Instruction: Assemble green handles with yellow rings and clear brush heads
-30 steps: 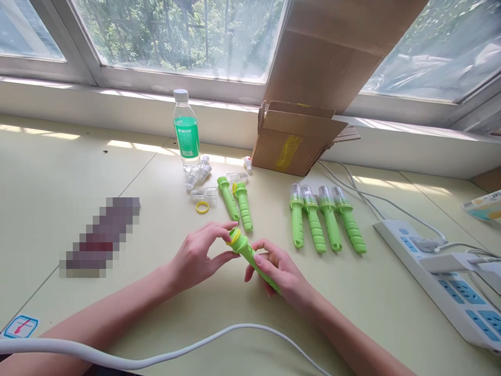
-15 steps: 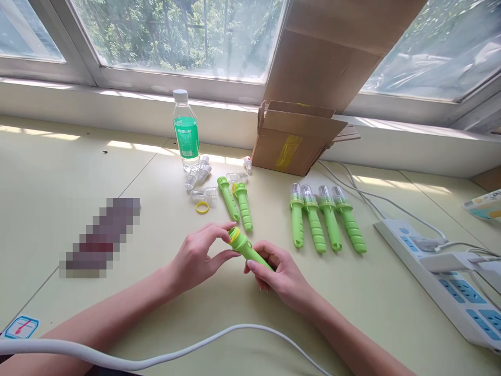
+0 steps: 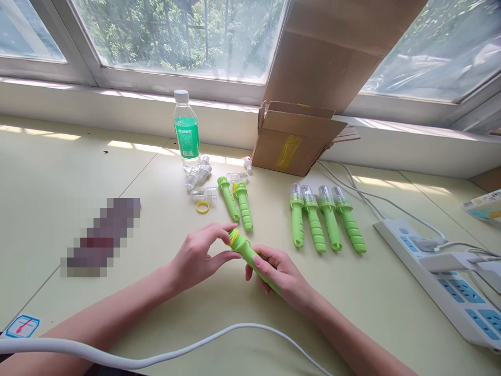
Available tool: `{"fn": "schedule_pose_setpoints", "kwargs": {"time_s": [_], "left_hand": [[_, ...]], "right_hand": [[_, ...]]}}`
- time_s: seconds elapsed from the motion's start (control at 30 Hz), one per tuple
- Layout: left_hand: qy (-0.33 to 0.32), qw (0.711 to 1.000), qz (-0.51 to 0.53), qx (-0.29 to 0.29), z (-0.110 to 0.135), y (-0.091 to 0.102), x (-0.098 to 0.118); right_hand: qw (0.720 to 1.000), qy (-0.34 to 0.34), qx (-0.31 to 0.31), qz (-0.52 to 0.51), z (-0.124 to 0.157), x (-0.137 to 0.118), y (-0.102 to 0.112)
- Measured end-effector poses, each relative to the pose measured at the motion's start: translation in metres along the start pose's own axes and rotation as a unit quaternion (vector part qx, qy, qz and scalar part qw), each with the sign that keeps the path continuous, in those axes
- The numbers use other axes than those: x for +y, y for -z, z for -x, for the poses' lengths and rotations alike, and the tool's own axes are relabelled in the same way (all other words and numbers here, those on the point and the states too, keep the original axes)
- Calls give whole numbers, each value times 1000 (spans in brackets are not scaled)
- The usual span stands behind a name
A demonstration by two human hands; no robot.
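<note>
My right hand (image 3: 287, 275) is wrapped round a green flashlight handle (image 3: 247, 251), its threaded mouth tilted up to the left. A yellow ring (image 3: 235, 238) sits round the neck near that mouth. My left hand (image 3: 198, 256) pinches the neck end, index finger at the ring and thumb below it. Just beyond lie two more green handles (image 3: 245, 209), one with a yellow ring beside its top. To their left are a loose yellow ring (image 3: 202, 212) and a clear plastic cap (image 3: 206, 195). Another clear piece (image 3: 236, 177) lies behind them.
Several green flashlights with clear caps (image 3: 316, 224) lie in a row on the right. A power strip (image 3: 434, 282) with cables stands further right. A water bottle (image 3: 187, 137), white-and-clear lamp parts (image 3: 198, 176) and a cardboard box (image 3: 297, 141) are at the back. A white cable (image 3: 188, 351) crosses the front.
My right hand's thumb has shifted up along the handle, and more of the handle's lower end shows below the hand. My left hand has barely moved.
</note>
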State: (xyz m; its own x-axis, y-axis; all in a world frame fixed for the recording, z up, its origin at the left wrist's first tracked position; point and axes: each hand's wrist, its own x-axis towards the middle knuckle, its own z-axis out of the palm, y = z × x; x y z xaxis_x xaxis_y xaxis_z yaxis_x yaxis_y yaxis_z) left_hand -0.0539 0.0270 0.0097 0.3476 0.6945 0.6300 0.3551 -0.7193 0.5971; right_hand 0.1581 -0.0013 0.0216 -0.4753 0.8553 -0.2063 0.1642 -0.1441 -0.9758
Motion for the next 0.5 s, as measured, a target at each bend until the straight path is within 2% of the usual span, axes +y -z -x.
{"fn": "schedule_pose_setpoints", "kwargs": {"time_s": [0.17, 0.3, 0.5], "left_hand": [[-7, 1000, 3, 9, 0, 0, -2], [-7, 1000, 14, -11, 0, 0, -4], [-15, 1000, 19, -11, 2, -1, -2]], "right_hand": [[1000, -15, -2, -24, -1, 0, 3], [998, -23, -6, -49, -1, 0, 6], [998, -28, -25, -51, 0, 1, 8]]}}
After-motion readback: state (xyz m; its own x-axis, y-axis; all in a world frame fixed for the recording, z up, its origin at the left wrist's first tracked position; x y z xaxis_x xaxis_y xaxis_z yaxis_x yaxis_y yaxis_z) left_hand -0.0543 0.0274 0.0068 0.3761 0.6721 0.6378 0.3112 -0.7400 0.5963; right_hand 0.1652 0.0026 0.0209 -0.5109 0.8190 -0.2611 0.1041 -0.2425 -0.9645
